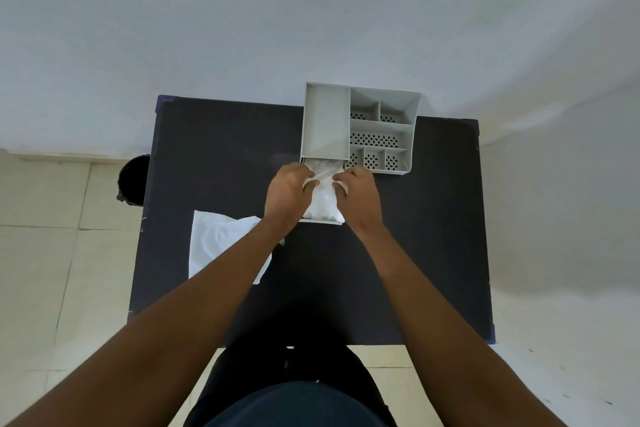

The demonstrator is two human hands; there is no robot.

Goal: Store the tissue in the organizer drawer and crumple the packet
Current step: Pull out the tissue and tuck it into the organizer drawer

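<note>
A grey desk organizer stands at the far edge of the black table. Its drawer is pulled out toward me from under the left compartment. White tissue lies in the drawer, with clear crinkled plastic over its far end. My left hand and my right hand are on either side of the drawer, fingertips pinching the tissue and plastic at its far end. A flat white packet lies on the table to the left, partly under my left forearm.
The organizer's right half has several small perforated compartments. A black bin stands on the tiled floor just left of the table. A pale wall runs directly behind the table.
</note>
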